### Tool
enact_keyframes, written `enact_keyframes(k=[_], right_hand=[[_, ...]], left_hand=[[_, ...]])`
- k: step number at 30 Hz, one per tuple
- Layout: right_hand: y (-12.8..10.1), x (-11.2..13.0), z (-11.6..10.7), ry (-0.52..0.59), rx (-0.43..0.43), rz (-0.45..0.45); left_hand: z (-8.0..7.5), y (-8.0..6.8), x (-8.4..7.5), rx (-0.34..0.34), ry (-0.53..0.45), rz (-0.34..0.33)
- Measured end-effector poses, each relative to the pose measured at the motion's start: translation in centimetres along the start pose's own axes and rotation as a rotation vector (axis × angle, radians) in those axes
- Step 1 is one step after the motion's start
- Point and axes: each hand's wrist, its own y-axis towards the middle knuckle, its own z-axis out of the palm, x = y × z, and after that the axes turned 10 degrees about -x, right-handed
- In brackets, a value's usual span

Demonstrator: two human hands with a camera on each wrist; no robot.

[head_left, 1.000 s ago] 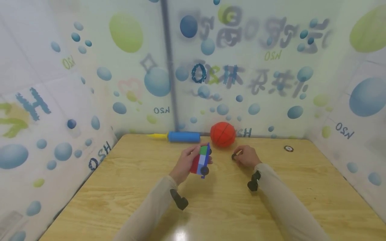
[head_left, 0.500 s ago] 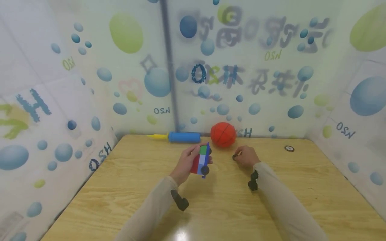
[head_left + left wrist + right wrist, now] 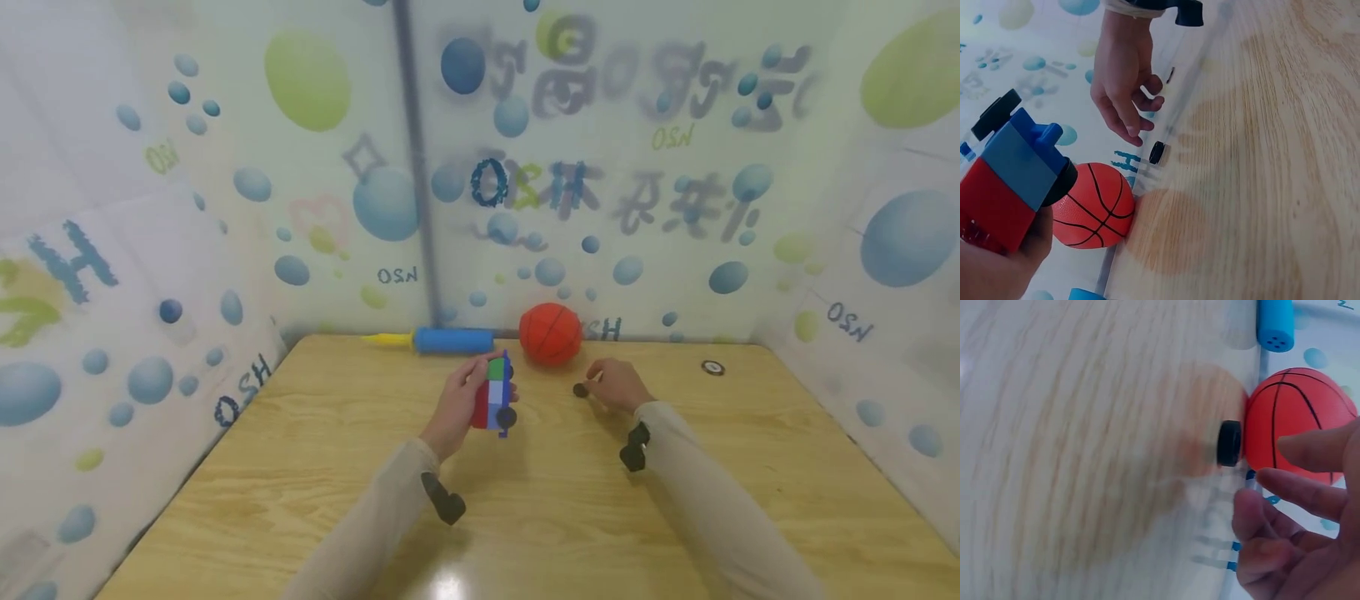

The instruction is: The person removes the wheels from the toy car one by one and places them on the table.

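Observation:
My left hand [image 3: 452,408] grips a toy car [image 3: 493,404] built of red, green, white and blue blocks, raised over the table. In the left wrist view, black wheels [image 3: 996,114] and a blue peg [image 3: 1049,134] show at the end of the car. A loose black wheel [image 3: 1229,444] stands on its edge on the tabletop, in front of the red ball. Close beside it, my right hand [image 3: 618,385] holds nothing. In the right wrist view, a gap shows between the wheel and the thumb and forefinger, and the other fingers are loosely bent.
A small red basketball [image 3: 551,333] lies at the back edge of the wooden table [image 3: 337,483]. Left of it is a blue hand pump [image 3: 453,340] with a yellow nozzle. A round black-and-white disc [image 3: 713,367] lies at the back right. Printed walls border the table.
My right fingers have let go of the black wheel and moved slightly away to the right. The left hand still holds the car, with little motion.

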Motion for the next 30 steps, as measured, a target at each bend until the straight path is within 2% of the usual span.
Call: enact_keyframes(k=[2,5,11,19,24,30], right_hand=[[-0.1,0.2,-0.1,0.001,0.003,-0.027],[-0.1,0.4,-0.4,0.013,0.026,-0.032],[-0.6,1.2,-1.2,0.021,0.092,0.019],[-1.6,3.5,-2.4,0.129,0.188,0.056],[-2.3,4.8,-2.8,0.153,0.196,0.052],[-2.6,5.5,-2.8,0.216,0.175,-0.031]], left_hand=[[-0.3,0.0,0.1,-0.04,-0.001,-0.003],[-0.5,0.1,0.3,-0.062,0.004,-0.008],[-0.5,0.2,0.4,-0.073,0.017,-0.029],[0.2,0.4,0.2,-0.165,-0.009,-0.03],[0.3,0.6,0.3,-0.166,-0.012,-0.064],[0.4,0.8,0.4,-0.162,-0.012,-0.082]])
